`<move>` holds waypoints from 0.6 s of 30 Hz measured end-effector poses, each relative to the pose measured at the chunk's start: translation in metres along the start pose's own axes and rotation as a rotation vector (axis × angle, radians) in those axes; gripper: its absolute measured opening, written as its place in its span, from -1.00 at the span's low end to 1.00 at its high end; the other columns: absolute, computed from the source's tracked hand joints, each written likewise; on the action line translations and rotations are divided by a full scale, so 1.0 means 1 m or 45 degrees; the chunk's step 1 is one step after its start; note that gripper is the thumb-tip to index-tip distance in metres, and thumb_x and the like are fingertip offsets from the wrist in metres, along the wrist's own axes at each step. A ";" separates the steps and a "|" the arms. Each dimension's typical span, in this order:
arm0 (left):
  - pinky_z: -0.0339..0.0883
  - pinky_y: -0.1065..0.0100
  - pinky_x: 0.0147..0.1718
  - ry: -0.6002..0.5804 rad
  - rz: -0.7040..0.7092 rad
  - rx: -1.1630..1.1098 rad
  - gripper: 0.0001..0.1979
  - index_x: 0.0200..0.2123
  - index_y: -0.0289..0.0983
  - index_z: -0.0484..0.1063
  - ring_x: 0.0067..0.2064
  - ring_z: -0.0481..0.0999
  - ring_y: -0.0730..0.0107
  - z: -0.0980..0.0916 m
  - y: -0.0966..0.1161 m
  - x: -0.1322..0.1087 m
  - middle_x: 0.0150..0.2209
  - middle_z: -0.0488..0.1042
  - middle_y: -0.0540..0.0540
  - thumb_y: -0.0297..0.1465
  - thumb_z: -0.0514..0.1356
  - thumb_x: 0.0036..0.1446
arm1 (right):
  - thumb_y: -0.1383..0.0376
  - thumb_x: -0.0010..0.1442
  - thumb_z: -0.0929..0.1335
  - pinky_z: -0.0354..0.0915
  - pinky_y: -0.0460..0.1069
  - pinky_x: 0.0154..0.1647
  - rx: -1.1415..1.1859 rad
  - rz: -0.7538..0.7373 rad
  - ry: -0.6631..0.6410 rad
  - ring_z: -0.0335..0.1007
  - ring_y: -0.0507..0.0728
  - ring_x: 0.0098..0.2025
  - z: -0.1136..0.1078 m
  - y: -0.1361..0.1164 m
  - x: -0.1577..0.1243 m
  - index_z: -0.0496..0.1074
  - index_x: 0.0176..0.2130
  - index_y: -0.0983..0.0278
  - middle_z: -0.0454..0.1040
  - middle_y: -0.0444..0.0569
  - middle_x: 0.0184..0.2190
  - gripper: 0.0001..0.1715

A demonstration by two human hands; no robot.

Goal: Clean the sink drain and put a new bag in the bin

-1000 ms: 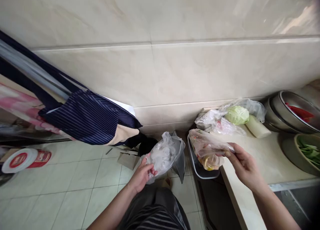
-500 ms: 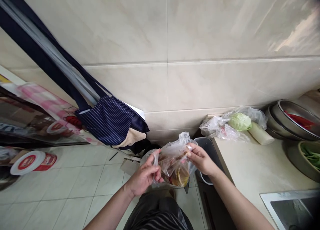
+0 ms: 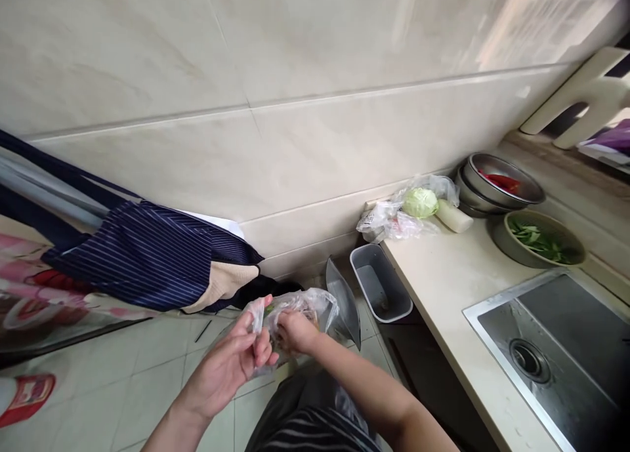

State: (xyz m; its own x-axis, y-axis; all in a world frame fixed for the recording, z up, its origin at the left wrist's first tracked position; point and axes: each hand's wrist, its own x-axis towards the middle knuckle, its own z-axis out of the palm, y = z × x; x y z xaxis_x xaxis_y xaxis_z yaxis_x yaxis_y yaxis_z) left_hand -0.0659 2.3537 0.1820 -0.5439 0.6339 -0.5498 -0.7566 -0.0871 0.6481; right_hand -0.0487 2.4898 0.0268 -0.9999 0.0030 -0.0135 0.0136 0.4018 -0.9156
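Observation:
A clear plastic bag (image 3: 317, 301) with food scraps inside hangs in front of my body, above the tiled floor. My left hand (image 3: 241, 357) is closed on the bag's left edge, the film pinched between thumb and fingers. My right hand (image 3: 298, 332) reaches over the bag's opening with its fingers curled down into it. Those fingertips are mostly hidden, and what they grip is unclear. Just right of the bag, a grey dustpan-like scoop (image 3: 343, 301) stands tilted.
A grey bin (image 3: 381, 285) hangs at the counter's (image 3: 423, 268) left edge. On the counter lie a cabbage (image 3: 420, 203), a white radish-like piece (image 3: 453, 216), steel bowls (image 3: 506, 183), a bowl of greens (image 3: 539, 239) and a sink (image 3: 546, 353). A striped apron (image 3: 147, 255) hangs left.
The view has swung right, showing more of the sink and the whole bin. My right hand has moved from the bag's right edge into its opening; my left hand keeps its hold.

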 end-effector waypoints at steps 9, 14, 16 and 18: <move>0.30 0.19 -0.23 -0.034 -0.039 -0.016 -0.29 0.26 -0.06 0.11 -0.48 0.28 0.47 0.012 -0.001 -0.006 -0.49 0.30 0.06 -0.32 0.25 0.03 | 0.38 0.05 0.29 0.28 0.00 -0.22 0.048 -0.041 -0.048 0.38 0.14 -0.27 0.004 0.015 -0.035 0.37 -0.39 0.24 0.45 -0.06 -0.34 -0.93; 0.31 0.20 -0.25 0.068 -0.051 -0.114 -0.32 0.22 -0.07 0.19 -0.51 0.24 0.50 0.001 0.002 -0.018 -0.51 0.27 0.07 -0.30 0.27 0.01 | 0.21 0.28 0.16 0.27 0.00 -0.27 0.072 0.081 0.012 0.34 0.09 -0.36 -0.013 0.007 -0.060 0.34 -0.26 0.24 0.44 -0.06 -0.40 -0.76; 0.31 0.20 -0.26 0.067 -0.045 -0.144 -0.34 0.20 -0.05 0.22 -0.52 0.22 0.51 -0.004 0.003 -0.024 -0.51 0.27 0.07 -0.29 0.28 0.01 | 0.17 0.31 0.12 0.26 -0.01 -0.31 0.076 0.133 0.109 0.32 0.08 -0.40 -0.033 0.005 -0.075 0.33 -0.33 0.23 0.41 -0.08 -0.46 -0.68; 0.31 0.21 -0.27 0.047 -0.047 -0.155 -0.36 0.19 -0.03 0.24 -0.53 0.21 0.52 -0.006 0.005 -0.029 -0.51 0.27 0.06 -0.28 0.28 0.01 | 0.12 0.28 0.20 0.28 -0.01 -0.32 0.063 0.134 0.219 0.34 0.09 -0.37 -0.061 0.008 -0.090 0.35 -0.36 0.22 0.42 -0.05 -0.42 -0.70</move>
State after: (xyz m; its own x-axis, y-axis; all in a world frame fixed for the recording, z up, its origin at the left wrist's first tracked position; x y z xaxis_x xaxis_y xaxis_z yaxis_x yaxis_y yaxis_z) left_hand -0.0560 2.3299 0.1976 -0.5263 0.6101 -0.5923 -0.8134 -0.1581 0.5598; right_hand 0.0408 2.5482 0.0451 -0.9786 0.2009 -0.0451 0.1138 0.3453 -0.9315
